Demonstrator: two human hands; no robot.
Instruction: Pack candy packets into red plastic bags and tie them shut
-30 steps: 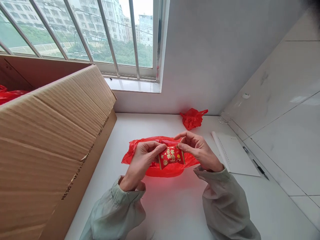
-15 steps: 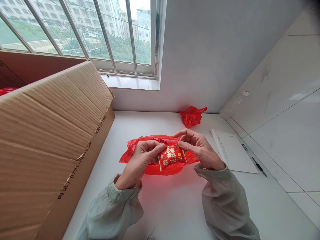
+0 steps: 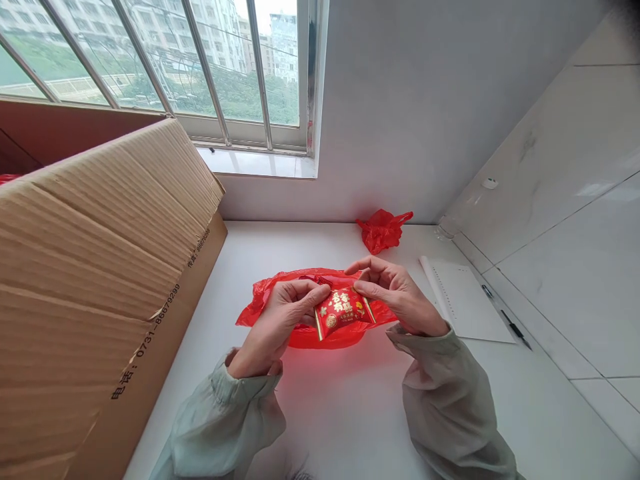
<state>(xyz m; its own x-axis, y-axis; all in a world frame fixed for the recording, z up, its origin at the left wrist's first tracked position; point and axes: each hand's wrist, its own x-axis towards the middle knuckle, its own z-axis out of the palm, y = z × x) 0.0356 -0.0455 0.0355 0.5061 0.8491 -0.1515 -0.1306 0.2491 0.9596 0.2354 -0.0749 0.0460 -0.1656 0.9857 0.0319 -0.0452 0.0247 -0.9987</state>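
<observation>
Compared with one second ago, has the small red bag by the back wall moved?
No: judged by the back wall, the small red bag has stayed put; the view shifted.

1 L hand [image 3: 277,320], 1 R hand [image 3: 403,298], 1 red pkt [image 3: 343,312] held, 2 red bags [image 3: 381,232] on tbl [image 3: 340,407], 1 cardbd box [image 3: 110,260], 1 notepad [image 3: 473,300], 1 pen [image 3: 515,329], 1 window [image 3: 240,87] w/ 5 bars [image 3: 259,73]; red stuff [image 3: 8,178] in box, qty unclear.

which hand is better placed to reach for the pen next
Likely the right hand: it is closer to the pen, while the left hand lies farther across. Both hands are at the red packet, so the right would need to let go first.
</observation>
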